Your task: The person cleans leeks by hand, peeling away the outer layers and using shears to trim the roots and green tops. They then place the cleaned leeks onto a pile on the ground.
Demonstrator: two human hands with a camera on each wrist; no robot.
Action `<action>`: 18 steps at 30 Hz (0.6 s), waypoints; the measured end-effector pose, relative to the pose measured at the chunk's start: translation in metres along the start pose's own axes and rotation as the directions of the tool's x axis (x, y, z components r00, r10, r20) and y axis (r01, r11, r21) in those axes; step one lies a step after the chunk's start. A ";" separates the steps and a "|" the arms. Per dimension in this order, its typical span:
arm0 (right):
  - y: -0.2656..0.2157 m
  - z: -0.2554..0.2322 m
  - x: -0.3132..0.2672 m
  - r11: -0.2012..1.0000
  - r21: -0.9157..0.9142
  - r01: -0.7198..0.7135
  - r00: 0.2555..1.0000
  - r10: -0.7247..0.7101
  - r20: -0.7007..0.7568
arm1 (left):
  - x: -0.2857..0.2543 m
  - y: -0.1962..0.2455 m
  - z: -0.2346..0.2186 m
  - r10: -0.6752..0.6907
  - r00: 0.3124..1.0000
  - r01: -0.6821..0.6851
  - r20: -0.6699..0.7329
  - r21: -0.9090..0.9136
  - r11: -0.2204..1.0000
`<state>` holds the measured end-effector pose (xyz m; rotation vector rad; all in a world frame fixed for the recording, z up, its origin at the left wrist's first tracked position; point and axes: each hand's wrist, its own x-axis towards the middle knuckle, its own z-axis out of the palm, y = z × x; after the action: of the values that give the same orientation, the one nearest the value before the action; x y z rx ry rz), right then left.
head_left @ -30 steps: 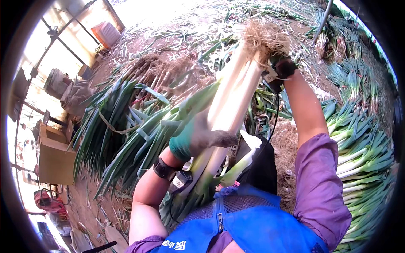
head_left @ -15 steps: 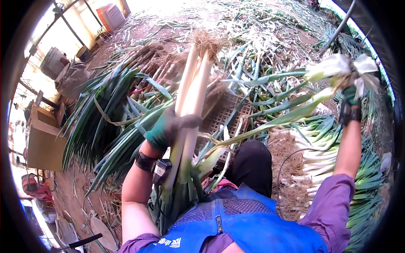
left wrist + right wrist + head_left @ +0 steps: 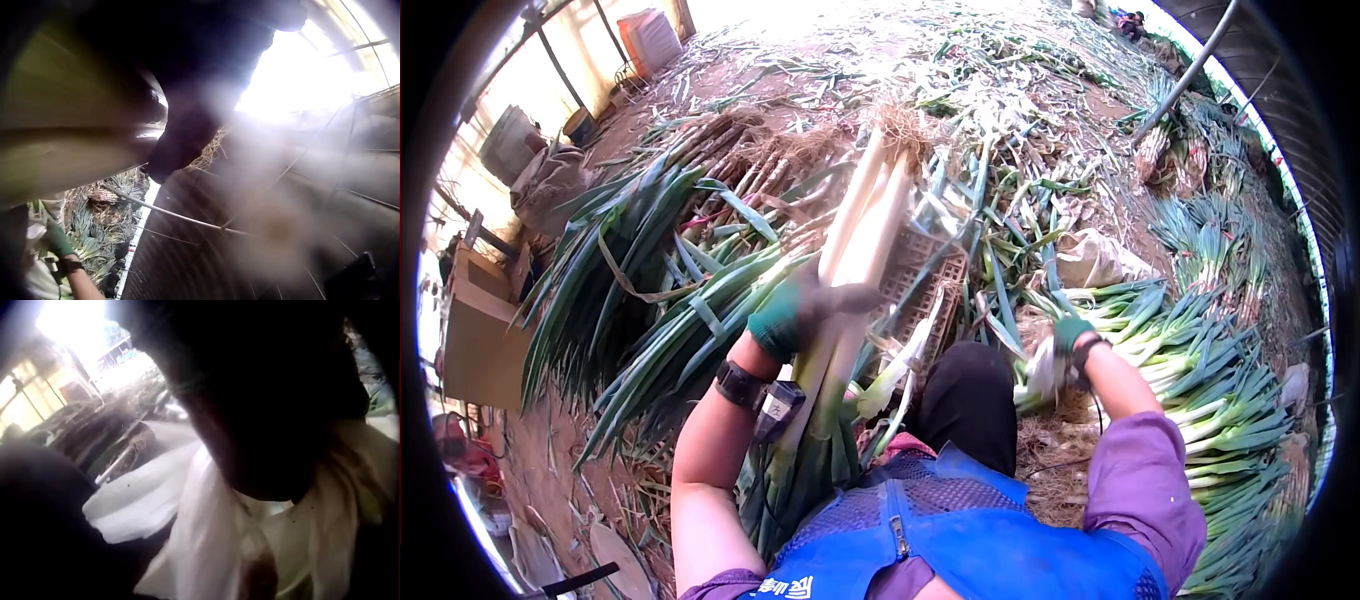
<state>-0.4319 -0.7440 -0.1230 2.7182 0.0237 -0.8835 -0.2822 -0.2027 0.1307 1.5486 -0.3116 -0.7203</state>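
Note:
My left hand (image 3: 805, 310), in a dark-palmed green glove, grips a few thick leeks (image 3: 865, 225) around their white shanks. Their roots (image 3: 900, 130) point up and away, while the green tops run down against the blue vest. Dark fingers wrap over the pale stalks in the left wrist view. The gloved right hand (image 3: 1072, 338) is low on the right, beside the knee. From it hang stripped leek leaves (image 3: 206, 525), white and limp in the right wrist view and blurred in the head view. A loose leaf (image 3: 890, 380) dangles beside the held leeks.
Behind the held leeks is a plastic crate (image 3: 925, 265). Unpeeled leeks (image 3: 620, 240) lie heaped on the left, near a cardboard box (image 3: 485, 340). A row of cleaned leeks (image 3: 1190, 370) lines the right side, by a pale sack (image 3: 1095, 258). Leaf scraps litter the ground ahead.
The right hand left the root end, swung far right with long stripped leaves, then came down and inward beside the knee. The left hand kept its grip while the leeks shifted left.

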 end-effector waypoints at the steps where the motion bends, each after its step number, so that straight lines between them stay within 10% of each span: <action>1: 0.012 -0.101 0.006 0.897 0.346 -0.276 0.916 0.355 -0.189 | -0.002 0.004 0.005 -0.013 1.000 0.013 -0.019 0.025 1.000; 2: 0.031 -0.181 0.015 0.667 0.644 -0.376 0.759 0.620 -0.198 | -0.001 0.005 0.009 -0.008 1.000 0.009 -0.009 0.022 1.000; 3: 0.047 -0.239 0.026 0.571 0.802 -0.177 0.652 0.679 -0.339 | 0.000 0.006 0.012 -0.006 1.000 0.006 0.000 0.023 1.000; 6: 0.041 -0.365 0.030 0.357 0.659 0.662 0.501 0.444 -0.743 | -0.001 0.009 0.020 -0.019 1.000 0.019 -0.001 0.029 0.999; 8: 0.006 -0.394 0.026 0.095 0.511 0.854 0.485 0.209 -0.849 | 0.003 0.003 0.020 0.017 1.000 -0.017 0.019 0.013 1.000; 11: -0.072 -0.388 0.013 0.569 0.506 0.648 0.704 -0.193 -0.684 | 0.001 0.010 0.022 0.006 0.999 -0.009 0.051 0.051 0.999; 13: -0.113 -0.365 0.007 0.596 0.508 0.622 0.763 -0.316 -0.563 | 0.001 0.008 0.023 0.008 0.999 -0.012 0.048 0.082 0.997; 15: -0.128 -0.337 0.002 -0.396 0.673 0.624 0.643 -0.229 -0.731 | 0.001 0.004 0.022 -0.013 0.999 0.011 0.043 0.062 0.998; 16: -0.134 -0.345 -0.025 -0.625 0.663 0.413 0.680 -0.273 -0.681 | 0.001 0.003 0.021 -0.022 0.999 0.019 0.041 0.051 0.999; 18: -0.129 -0.353 -0.037 -0.706 0.625 0.334 0.787 -0.156 -0.597 | -0.001 0.004 0.023 0.008 0.999 -0.010 0.051 0.044 0.999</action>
<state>-0.2725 -0.5214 0.1376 5.0404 0.5017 -1.2329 -0.2957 -0.2206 0.1358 1.5716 -0.3744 -0.7516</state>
